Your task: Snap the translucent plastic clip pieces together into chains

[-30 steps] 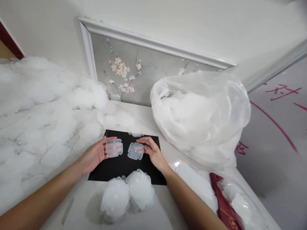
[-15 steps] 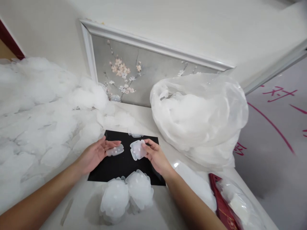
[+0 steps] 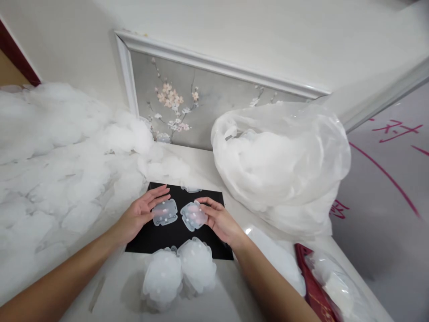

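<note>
Over a black mat [image 3: 140,243], my left hand [image 3: 142,213] holds a thin translucent plastic piece [image 3: 165,212] by its left edge, thumb in front and finger behind, the other fingers stretched out. My right hand [image 3: 219,219] pinches a similar translucent piece [image 3: 192,216] with notched edges and small white dots. The two pieces face me side by side, a small gap between them. Nearer to me sit two stacks of such pieces, the left stack [image 3: 162,277] and the right stack [image 3: 197,264], touching each other at the mat's front edge.
A large pile of translucent pieces [image 3: 67,174] covers the table's left side. At the back right stands a clear plastic bag [image 3: 281,170] full of them. A lone piece [image 3: 191,189] lies at the mat's far edge. A red packet [image 3: 313,277] lies at front right. A framed picture [image 3: 208,103] hangs behind.
The left piece has turned from a slant to face me more squarely. My right hand has tilted its piece and lowered it slightly.
</note>
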`<state>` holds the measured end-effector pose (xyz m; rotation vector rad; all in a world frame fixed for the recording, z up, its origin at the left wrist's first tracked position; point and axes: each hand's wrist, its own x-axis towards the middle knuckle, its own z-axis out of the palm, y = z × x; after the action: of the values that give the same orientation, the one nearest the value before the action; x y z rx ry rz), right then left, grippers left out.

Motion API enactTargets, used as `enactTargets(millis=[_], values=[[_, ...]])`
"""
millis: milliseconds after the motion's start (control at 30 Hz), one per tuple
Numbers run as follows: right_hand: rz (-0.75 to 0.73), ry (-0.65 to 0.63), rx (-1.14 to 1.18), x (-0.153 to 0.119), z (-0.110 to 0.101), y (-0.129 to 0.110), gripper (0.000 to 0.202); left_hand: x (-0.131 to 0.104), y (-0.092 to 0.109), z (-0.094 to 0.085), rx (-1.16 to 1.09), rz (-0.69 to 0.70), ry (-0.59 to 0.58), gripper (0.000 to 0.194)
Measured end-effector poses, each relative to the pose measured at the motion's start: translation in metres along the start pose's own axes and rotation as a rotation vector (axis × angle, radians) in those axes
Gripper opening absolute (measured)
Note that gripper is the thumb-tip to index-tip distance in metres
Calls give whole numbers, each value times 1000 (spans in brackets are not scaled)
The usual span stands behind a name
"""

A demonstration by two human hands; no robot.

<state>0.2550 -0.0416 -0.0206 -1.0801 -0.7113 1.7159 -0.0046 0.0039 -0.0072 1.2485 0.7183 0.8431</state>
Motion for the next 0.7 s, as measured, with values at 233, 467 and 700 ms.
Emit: enactTargets(millis=[233,467,700], values=[[-61,-517,-677,-25,2,-22,21,-45,41,38,589,-99,-524,51],[-247,-227,-857,-15,4,-17,17,-19,15,33,812,17,-221,27],[-278,-113,-849,1,-3,-1,16,17,-21,34,1054,59,-53,11]])
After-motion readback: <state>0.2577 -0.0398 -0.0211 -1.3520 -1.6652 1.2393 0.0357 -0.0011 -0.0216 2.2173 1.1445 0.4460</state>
